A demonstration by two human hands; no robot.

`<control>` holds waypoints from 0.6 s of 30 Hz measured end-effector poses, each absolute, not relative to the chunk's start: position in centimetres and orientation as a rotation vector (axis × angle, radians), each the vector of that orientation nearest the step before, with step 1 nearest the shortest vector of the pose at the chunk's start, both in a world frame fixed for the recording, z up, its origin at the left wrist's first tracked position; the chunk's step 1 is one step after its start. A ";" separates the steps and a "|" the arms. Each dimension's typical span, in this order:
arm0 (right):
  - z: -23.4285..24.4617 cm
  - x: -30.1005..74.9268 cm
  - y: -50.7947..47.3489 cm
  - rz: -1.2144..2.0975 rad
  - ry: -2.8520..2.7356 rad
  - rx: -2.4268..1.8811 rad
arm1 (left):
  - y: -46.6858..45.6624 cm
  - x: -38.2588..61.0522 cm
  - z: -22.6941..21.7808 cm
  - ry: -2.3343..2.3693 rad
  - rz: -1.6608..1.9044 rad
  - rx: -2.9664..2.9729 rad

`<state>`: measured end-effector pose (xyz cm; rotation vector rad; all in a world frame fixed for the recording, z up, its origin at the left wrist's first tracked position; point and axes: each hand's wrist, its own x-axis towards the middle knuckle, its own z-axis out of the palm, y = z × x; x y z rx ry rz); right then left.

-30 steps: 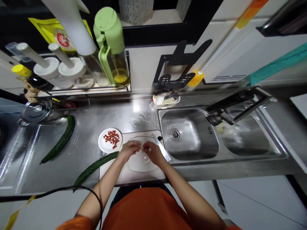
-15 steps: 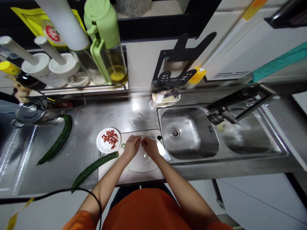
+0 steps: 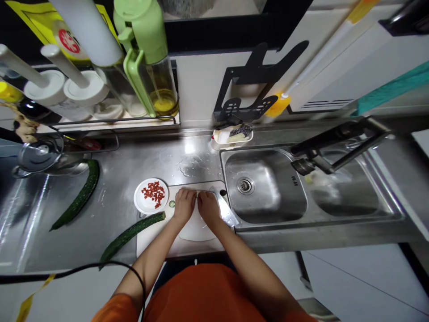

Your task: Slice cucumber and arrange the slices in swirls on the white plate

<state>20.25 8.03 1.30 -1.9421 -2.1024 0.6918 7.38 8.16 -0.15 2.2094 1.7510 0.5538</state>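
Observation:
Above the cutting board, my left hand and my right hand meet fingertip to fingertip. Both have curled, closed fingers; whatever is pinched between them is hidden. A kitchen knife lies at the board's right side, beside my right hand, with its wide blade showing. Left of my left hand sits a small green cucumber end. One whole dark green cucumber rests partly on the board, its cut end near my left wrist. At the board's upper left corner, a white plate holds chopped red pieces.
A second cucumber lies on the steel counter at left, near a lidded pot. To the right is a double sink under a black faucet. Seasoning jars and an oil bottle line the rack.
My fingers have drawn closer together and curled in more, so the pale bits that showed between the fingertips are now covered. The view has shifted slightly.

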 end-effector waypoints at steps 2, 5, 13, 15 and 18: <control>0.7 20.5 7.6 0.598 -2.127 -1.896 | 8.1 7.3 -0.1 1.779 0.526 2.219; -0.1 20.8 6.8 0.499 -2.169 -1.801 | 8.0 7.3 -0.1 1.793 0.497 2.245; -0.3 21.2 5.1 0.344 -2.287 -1.633 | 7.9 7.4 0.2 1.802 0.443 2.248; -0.2 21.2 5.0 0.347 -2.314 -1.645 | 7.9 7.4 0.2 1.798 0.454 2.237; -0.1 21.1 5.2 0.375 -2.331 -1.668 | 7.9 7.4 0.1 1.799 0.470 2.218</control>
